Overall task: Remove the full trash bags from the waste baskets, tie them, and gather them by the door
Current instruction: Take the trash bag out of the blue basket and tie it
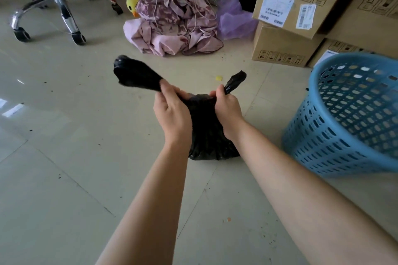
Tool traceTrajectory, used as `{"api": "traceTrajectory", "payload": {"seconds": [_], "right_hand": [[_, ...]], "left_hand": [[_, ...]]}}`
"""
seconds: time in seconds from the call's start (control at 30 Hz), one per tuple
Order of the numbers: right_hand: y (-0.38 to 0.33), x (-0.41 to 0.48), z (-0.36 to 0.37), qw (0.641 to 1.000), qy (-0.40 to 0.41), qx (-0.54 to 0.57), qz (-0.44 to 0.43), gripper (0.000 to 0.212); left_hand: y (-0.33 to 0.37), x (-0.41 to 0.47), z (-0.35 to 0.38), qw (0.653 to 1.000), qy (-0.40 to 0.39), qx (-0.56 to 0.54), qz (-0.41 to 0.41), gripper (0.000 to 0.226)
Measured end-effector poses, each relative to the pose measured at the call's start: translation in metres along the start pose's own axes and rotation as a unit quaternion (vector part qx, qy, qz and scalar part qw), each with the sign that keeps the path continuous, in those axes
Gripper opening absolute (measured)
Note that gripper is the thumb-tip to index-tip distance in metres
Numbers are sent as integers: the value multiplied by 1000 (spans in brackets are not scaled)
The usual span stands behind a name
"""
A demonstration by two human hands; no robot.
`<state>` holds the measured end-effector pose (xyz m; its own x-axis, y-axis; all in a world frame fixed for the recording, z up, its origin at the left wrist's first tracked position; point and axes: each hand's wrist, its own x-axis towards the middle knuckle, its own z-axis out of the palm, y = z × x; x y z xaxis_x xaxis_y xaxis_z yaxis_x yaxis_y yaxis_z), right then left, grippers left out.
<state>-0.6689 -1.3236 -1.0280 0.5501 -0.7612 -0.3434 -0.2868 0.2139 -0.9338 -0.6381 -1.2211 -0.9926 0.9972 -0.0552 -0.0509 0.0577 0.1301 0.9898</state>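
Two hands held the black trash bag (206, 133) in the middle of the frame, where it seemed to sit on the floor (64, 157), near the blue basket (344, 118) at the right edge. The left hand (172, 114) gripped the long, fat flap (135, 75) sticking out to the upper left. The right hand (228, 109) pinched the short flap (235, 80) pointing up and right. To tie it well, I think the flaps should cross, one should tuck under, and both should be pulled hard so the knot sits tight and nothing spills. Both arms reached in from the bottom of the frame, backs of the hands up, thumbs close together over the bag's top.
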Motion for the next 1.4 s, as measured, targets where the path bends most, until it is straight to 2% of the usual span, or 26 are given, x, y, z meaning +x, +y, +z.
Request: {"api": "traceTrajectory", "payload": {"seconds": [0.1, 0.23, 0.33, 0.4, 0.53, 0.63, 0.7, 0.77, 0.83, 0.9, 0.93, 1.0, 1.07, 1.13, 1.23, 1.3, 1.4], "right_hand": [[32, -4, -9, 985, 40, -161, -46, 50], [75, 3, -54, 928, 119, -351, 26, 58], [98, 1, -79, 898, 165, -405, 56, 58], [104, 2, -84, 902, 176, -395, 15, 59], [67, -5, -86, 943, 165, -262, -125, 53], [25, -18, -79, 947, 135, -181, -227, 45], [4, -26, -68, 945, 127, -138, -267, 41], [-4, -29, -59, 946, 106, -118, -282, 34], [4, -27, -54, 961, 39, -155, -227, 29], [27, -23, -51, 974, -44, -188, -117, 41], [39, -25, -51, 979, -71, -180, -70, 50], [58, -29, -53, 988, -94, -117, -29, 63], [67, -33, -57, 986, -98, -125, -46, 40], [67, -37, -60, 968, -97, -217, -79, 22], [66, -39, -61, 940, -89, -305, -126, 20], [62, -40, -63, 946, -93, -277, -141, 19], [57, -43, -63, 952, -144, -223, -154, 15]], "left_hand": [[-29, -25, -22, 999, 2, 31, -38, 42], [-69, -30, -68, 981, 18, 5, -191, 37], [-84, -34, -81, 975, -2, 15, -220, 39], [-82, -38, -78, 981, -22, 15, -191, 40], [-50, -34, -70, 993, -79, 91, -12, 48], [-9, -29, -59, 989, -98, 63, 93, 52], [10, -27, -51, 986, -117, 21, 118, 48], [11, -23, -45, 987, -138, -14, 78, 40], [-8, -20, -43, 987, -160, 2, 1, 26], [-35, -23, -47, 980, -178, 44, -84, 11], [-47, -25, -50, 974, -183, 56, -120, 11], [-60, -28, -59, 964, -193, 62, -171, 21], [-60, -27, -61, 954, -203, 59, -210, 24], [-61, -21, -61, 941, -218, 45, -255, 26], [-62, -17, -62, 924, -238, 29, -297, 30], [-62, -15, -65, 916, -264, 22, -301, 31], [-58, -13, -69, 906, -330, 20, -266, 29]]}}
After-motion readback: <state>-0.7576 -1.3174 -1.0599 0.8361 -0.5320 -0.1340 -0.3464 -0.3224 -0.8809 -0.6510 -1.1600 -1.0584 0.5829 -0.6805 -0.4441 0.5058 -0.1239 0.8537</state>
